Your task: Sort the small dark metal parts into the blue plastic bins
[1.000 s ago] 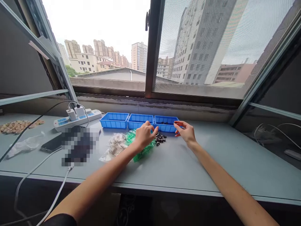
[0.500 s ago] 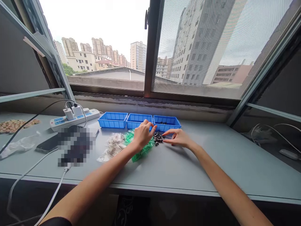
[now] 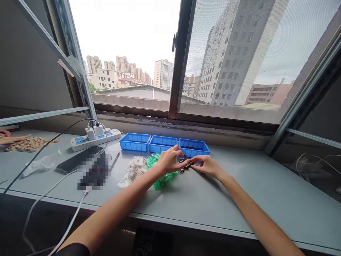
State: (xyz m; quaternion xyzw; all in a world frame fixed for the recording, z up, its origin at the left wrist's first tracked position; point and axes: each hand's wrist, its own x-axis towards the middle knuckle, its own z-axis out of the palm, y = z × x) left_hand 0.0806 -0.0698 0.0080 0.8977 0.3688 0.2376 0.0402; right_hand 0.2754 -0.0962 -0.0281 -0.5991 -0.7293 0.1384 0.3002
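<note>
A small pile of black and silvery parts (image 3: 182, 170) lies on the table between my hands, partly covered by them. My left hand (image 3: 170, 160) reaches over the green plastic packaging (image 3: 162, 182), its thumb and index finger bent together at the pile. From the right, my right hand (image 3: 205, 165) brings thumb and index finger together at the pile's edge, close to the left fingertips. What either pinch holds is too small to make out. Behind the hands stands a blue bin (image 3: 195, 151) with some dark parts inside.
Two more blue bins (image 3: 135, 145) continue the row leftward. Clear plastic bags of pale parts (image 3: 135, 169) lie beside the green packaging. Further left are a power strip (image 3: 113, 136), a black phone (image 3: 76, 161), cables and wooden pieces (image 3: 33, 144) near another person's hand (image 3: 13, 138).
My right thumb and index finger have closed from a wide spread at the pile. The left fingers have lowered toward them. The view has shifted, and another person's hand shows at far left.
</note>
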